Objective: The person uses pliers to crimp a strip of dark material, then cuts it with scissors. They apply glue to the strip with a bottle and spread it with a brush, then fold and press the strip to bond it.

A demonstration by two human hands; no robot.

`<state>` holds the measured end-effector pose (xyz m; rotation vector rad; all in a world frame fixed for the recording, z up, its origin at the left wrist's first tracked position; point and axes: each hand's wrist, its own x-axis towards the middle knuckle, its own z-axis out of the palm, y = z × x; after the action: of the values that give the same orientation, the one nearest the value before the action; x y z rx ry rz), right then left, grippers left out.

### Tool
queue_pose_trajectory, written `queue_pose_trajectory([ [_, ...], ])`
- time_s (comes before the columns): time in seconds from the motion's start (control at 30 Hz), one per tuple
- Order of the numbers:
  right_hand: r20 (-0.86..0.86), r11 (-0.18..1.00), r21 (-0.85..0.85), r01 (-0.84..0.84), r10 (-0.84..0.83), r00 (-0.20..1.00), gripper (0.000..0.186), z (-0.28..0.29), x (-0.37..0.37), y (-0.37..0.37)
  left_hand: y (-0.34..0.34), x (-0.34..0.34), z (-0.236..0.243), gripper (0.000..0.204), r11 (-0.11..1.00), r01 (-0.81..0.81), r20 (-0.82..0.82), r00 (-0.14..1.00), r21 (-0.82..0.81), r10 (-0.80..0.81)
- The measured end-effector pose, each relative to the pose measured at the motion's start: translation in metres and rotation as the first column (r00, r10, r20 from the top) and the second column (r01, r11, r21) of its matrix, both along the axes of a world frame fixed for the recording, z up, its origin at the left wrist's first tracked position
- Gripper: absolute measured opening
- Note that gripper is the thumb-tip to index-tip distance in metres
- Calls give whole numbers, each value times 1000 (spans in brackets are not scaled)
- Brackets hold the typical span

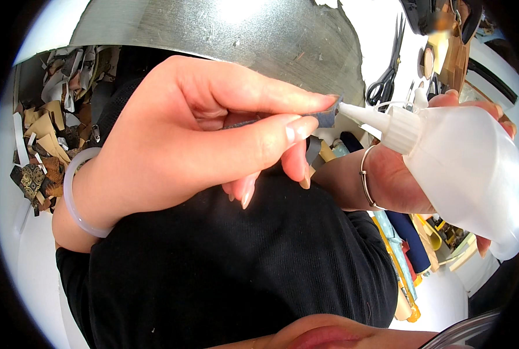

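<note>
My left hand [178, 128] is closed in a pinch, with thumb and finger on a thin dark grey strip [327, 120]. The strip's end sticks out past the fingertips; most of its length is hidden in the hand. From the right, my right hand [394, 179] wraps round a translucent white squeeze bottle [466, 160], which is tilted with its narrow nozzle pointing left. The nozzle's tip is at the strip's free end and appears to touch it. Whether anything comes out of the tip cannot be made out.
Beyond my hands lies a grey, metal-like work surface [259, 32] with a ragged right edge. Black scissors [389, 78] lie to its right. Many material scraps [47, 136] are heaped at the left. Rolls of coloured material [407, 238] stand low on the right.
</note>
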<state>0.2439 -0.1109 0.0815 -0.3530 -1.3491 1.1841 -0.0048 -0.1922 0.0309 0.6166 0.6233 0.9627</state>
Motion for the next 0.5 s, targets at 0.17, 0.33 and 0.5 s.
queue_pose_trajectory([
  [0.17, 29, 1000, 21, 20, -20, 999, 81, 0, -3, 1, -1, 0, -2, 33, 999, -6, -19, 1000, 34, 6],
  [0.33, 2, 1000, 7, -23, 23, 1000, 81, 0, -4, 1, 0, -1, 2, 33, 1000, 5, -10, 1000, -13, -5],
  [0.5, -67, 998, -48, -36, 33, 997, 80, 2, -7, -2, 0, -3, 1, 33, 999, 12, 15, 1000, -37, -11],
])
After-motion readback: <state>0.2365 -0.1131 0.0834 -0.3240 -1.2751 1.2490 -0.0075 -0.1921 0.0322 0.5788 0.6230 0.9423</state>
